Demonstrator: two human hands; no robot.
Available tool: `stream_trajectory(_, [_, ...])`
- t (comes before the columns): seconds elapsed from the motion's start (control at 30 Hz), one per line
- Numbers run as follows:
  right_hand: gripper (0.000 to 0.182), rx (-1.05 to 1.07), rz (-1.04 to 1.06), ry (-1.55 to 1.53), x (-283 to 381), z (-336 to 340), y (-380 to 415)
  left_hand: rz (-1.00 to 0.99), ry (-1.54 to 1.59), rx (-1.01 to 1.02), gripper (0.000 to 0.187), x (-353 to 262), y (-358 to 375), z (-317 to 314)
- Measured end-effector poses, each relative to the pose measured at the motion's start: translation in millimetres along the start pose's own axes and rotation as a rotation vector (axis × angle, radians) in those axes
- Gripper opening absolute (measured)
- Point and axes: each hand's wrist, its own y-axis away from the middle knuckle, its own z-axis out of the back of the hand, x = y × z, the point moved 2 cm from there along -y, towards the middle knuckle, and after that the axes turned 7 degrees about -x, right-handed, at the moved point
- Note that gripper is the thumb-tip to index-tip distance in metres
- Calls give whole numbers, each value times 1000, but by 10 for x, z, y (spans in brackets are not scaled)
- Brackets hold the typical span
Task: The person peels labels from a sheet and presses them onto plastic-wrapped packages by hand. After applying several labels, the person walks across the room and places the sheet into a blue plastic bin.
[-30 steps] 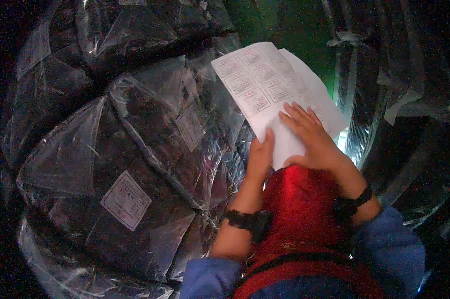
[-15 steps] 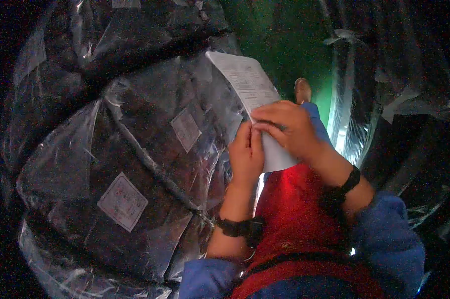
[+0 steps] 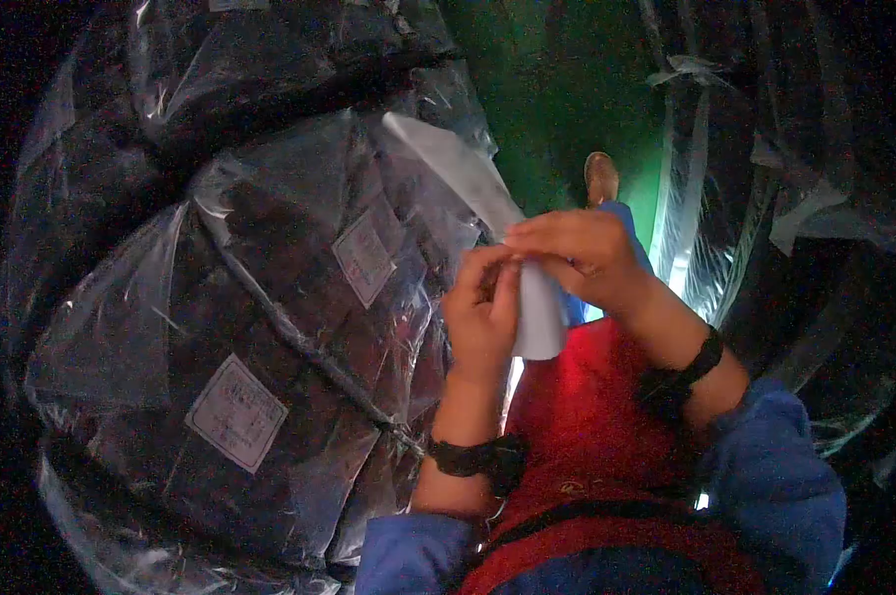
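Observation:
A white sheet of paper (image 3: 539, 322) hangs in front of my red apron, curled into a narrow shape. My left hand (image 3: 482, 302) pinches its near edge between thumb and fingers. My right hand (image 3: 582, 253) grips it from the other side, fingertips close to those of my left. The paper's far end (image 3: 448, 164) sticks out up and left past my fingers. Its printed face is turned mostly out of sight. Each wrist wears a black band.
Dark bundles wrapped in clear plastic (image 3: 269, 268) fill the left side, with white labels (image 3: 237, 413) under the film. More plastic-wrapped goods (image 3: 815, 218) stand at right. Between them runs a green floor (image 3: 567, 89), where my brown shoe (image 3: 600, 177) shows.
The paper has gone from nearly flat, with print showing, to curled and narrower. Both hands keep hold, the left having shifted slightly left.

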Motion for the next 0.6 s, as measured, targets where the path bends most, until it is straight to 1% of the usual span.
stream_trajectory(0.1, [17,-5,-17,-7,-12,23,9,35,68,-16,8,9,-1,-16])
stream_trajectory(0.2, [14,-30,-121,116,25,44,-14,43,-33,57,10,-31,-37,-13])
stream_trajectory(0.3, [11,-34,-16,113,25,27,-1,211,160,26,12,-52,-28,-33])
stream_trajectory(0.4, [11,-38,5,41,-63,9,29,146,159,-2,14,-31,-36,-55])
stream_trajectory(0.5, [10,-8,-76,32,-60,38,28,73,79,26,16,4,-41,-63])
stream_trajectory(0.6, [9,-99,-157,21,-60,49,35,180,94,59,19,-48,-51,-80])
